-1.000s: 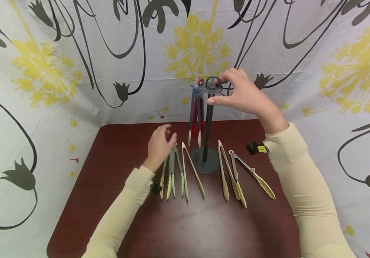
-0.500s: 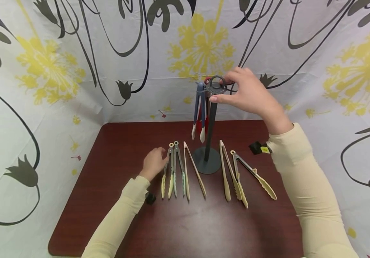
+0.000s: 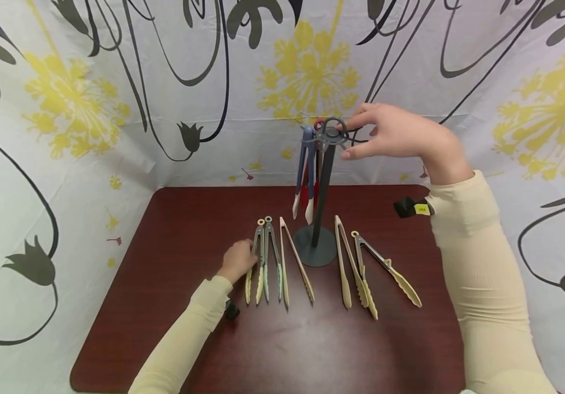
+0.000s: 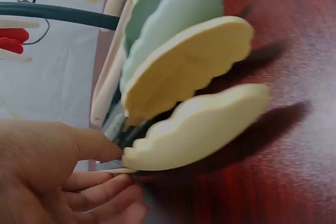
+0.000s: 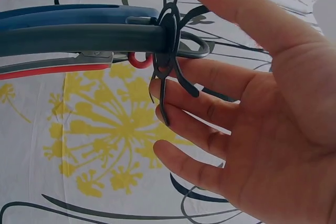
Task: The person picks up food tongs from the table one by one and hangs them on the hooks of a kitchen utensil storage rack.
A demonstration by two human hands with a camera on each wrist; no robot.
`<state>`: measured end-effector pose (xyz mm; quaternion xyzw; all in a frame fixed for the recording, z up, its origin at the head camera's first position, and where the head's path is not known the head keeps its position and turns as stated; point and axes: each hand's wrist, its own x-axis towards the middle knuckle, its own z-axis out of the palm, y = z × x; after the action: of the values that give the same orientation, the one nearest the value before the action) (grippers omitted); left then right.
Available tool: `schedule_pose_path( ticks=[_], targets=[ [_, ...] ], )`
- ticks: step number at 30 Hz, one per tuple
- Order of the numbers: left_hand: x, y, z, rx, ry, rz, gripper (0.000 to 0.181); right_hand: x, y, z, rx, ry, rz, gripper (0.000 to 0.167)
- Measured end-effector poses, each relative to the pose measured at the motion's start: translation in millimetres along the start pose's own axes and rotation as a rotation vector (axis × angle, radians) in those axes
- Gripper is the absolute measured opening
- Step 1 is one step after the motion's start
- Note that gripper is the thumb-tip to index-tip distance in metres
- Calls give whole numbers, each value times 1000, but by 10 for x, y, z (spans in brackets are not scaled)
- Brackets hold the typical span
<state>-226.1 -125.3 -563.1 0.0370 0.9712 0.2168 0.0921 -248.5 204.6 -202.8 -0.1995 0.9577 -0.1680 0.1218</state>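
My left hand (image 3: 237,261) is at the leftmost yellow-tipped tongs (image 3: 260,273); in the left wrist view its thumb and fingers pinch the arm just behind one scalloped tip (image 4: 205,127). These tongs lie on the table beside green-tipped tongs (image 3: 280,273). My right hand (image 3: 401,134) is at the hooked top (image 3: 330,134) of a dark stand, fingers spread behind the hooks and thumb apart from them in the right wrist view (image 5: 247,114). Blue-handled tongs (image 3: 310,164) and red tongs (image 5: 79,69) hang from the stand's hooks.
Beige tongs (image 3: 284,268) lie left of the stand's round base (image 3: 307,254). Right of it lie more beige tongs (image 3: 344,273) and yellow-tipped tongs (image 3: 403,285). A patterned cloth (image 3: 164,98) rises behind the dark red table (image 3: 164,262).
My left hand has come down beside the leftmost tongs and now pinches them. My right hand has shifted slightly right at the stand's top, its thumb moving away. The hanging blue-handled tongs have turned.
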Motion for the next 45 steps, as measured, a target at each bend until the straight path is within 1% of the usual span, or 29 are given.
schedule_pose_path(
  ticks=[2, 5, 9, 14, 16, 21, 23, 26, 27, 31, 33, 36, 38, 40, 43, 45],
  targets=[
    [-4, -16, 20, -28, 13, 5, 43, 10, 5, -10, 10, 3, -7, 79],
    [-14, -41, 42, -64, 37, 18, 41, 26, -2, -12, 20, 23, -18, 78],
    [-33, -86, 39, -57, 68, 36, 37, 39, -5, 9, 19, 57, -25, 80],
    [-72, -168, -24, -37, 84, 29, 38, 59, 20, 52, -13, 121, -84, 73],
    [-87, -209, -55, -23, 94, 21, 36, 65, 28, 61, -15, 133, -93, 71],
    [-125, -286, -100, 32, 102, -6, 34, 80, 42, 62, 9, 118, -68, 73],
    [-134, -295, -95, 52, 106, -9, 32, 86, 51, 59, 23, 112, -54, 75],
    [-140, -293, -50, 104, 115, 5, 25, 92, 66, 62, 32, 109, -32, 80],
    [-140, -291, -29, 127, 118, 11, 26, 92, 71, 65, 33, 109, -25, 81],
    [-152, -281, 61, 215, 127, 21, 48, 94, 76, 87, 19, 118, -22, 84],
    [-155, -277, 92, 226, 144, 19, 52, 94, 74, 99, 9, 129, -34, 83],
    [-163, -270, 107, 214, 174, 22, 50, 94, 66, 116, 5, 141, -43, 82],
    [-170, -254, 88, 187, 190, 31, 52, 93, 63, 126, 7, 148, -50, 82],
    [-170, -218, 39, 157, 213, 45, 56, 91, 61, 133, 12, 152, -51, 83],
    [-156, -114, -109, 93, 272, 84, 64, 84, 64, 138, 17, 163, -53, 83],
    [-140, -22, -243, 58, 311, 119, 67, 75, 66, 139, 20, 170, -51, 83]
  ],
)
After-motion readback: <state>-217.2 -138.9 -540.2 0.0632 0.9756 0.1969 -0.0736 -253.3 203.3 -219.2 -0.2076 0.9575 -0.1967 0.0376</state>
